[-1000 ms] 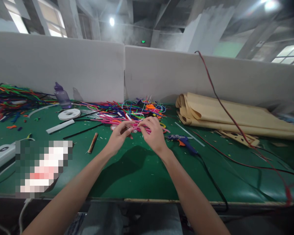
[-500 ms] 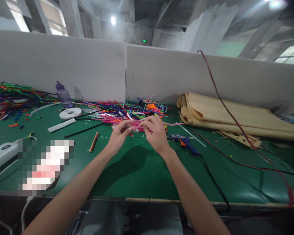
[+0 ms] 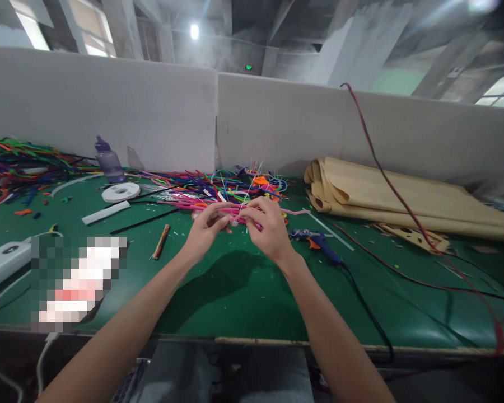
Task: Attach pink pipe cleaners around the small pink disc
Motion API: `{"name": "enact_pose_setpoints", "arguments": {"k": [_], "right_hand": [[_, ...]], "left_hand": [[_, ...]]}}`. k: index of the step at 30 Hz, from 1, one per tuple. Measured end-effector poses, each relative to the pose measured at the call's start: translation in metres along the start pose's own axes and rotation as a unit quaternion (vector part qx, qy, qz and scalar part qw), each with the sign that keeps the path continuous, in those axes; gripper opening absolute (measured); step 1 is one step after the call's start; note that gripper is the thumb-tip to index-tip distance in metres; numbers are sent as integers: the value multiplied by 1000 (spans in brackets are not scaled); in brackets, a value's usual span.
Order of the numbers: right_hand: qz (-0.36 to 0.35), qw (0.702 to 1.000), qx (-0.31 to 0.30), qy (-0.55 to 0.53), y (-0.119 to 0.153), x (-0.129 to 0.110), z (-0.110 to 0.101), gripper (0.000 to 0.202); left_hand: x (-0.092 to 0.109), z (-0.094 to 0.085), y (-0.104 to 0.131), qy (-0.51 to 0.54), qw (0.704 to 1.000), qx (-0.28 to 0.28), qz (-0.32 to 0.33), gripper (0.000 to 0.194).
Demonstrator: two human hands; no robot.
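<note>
A bundle of thin pink strips [image 3: 180, 205] lies across the space in front of me, with loose ends reaching left and right past my hands. My left hand [image 3: 205, 229] is closed, thumb and fingers pinched on the strips near their middle. Close beside it, my right hand [image 3: 269, 228] is pinched on the same bundle, fingertips almost meeting the left ones. A thin white thread [image 3: 246, 195] slants up from between the hands. Something small and whitish [image 3: 234, 222] shows beneath the fingertips. The fingers partly hide the exact grip.
Coloured strips [image 3: 193, 182] are heaped behind my hands. A blue glue gun [image 3: 319, 246] with a trailing cable lies to the right, before rolled brown paper [image 3: 386, 193]. To the left are a white spool [image 3: 120, 192], a purple bottle [image 3: 108, 162] and a brown stick [image 3: 162, 242].
My hands stay at almost the same place, still pinched on the pink strips. The fingertips and the white thread have shifted slightly. The view has tilted a little.
</note>
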State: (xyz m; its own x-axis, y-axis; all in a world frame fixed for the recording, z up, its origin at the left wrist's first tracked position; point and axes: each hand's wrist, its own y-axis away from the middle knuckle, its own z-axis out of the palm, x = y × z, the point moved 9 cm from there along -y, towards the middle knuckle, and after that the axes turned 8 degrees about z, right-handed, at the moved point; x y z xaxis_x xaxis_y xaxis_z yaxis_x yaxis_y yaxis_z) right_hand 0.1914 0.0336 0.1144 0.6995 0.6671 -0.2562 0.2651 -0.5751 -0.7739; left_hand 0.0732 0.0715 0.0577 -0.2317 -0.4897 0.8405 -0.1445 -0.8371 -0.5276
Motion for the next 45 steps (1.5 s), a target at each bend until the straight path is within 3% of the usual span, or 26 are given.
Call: {"name": "enact_pose_setpoints", "arguments": {"k": [5,10,19,26,34,45], "right_hand": [[-1,1000,2,-13,0,0,0,19],[-13,999,-20,-26,1,-2,4,21],[11,999,-26,-19,0,2,9,16],[5,999,-25,-27,1,1,9,19],[14,999,35,-10,3,-2,1,19],[-10,999,42,30,3,-5,1,20]], "left_hand": [[0,0,1,10,1000,6,-4,34],[2,8,2,19,1000,-24,-1,37],[3,2,1,-6,1000,14,0,35],[0,4,1,-32,999,-19,12,38],[8,-7,1,-51,997,57,19,29],[1,-14,2,-24,996,88,13,28]]}}
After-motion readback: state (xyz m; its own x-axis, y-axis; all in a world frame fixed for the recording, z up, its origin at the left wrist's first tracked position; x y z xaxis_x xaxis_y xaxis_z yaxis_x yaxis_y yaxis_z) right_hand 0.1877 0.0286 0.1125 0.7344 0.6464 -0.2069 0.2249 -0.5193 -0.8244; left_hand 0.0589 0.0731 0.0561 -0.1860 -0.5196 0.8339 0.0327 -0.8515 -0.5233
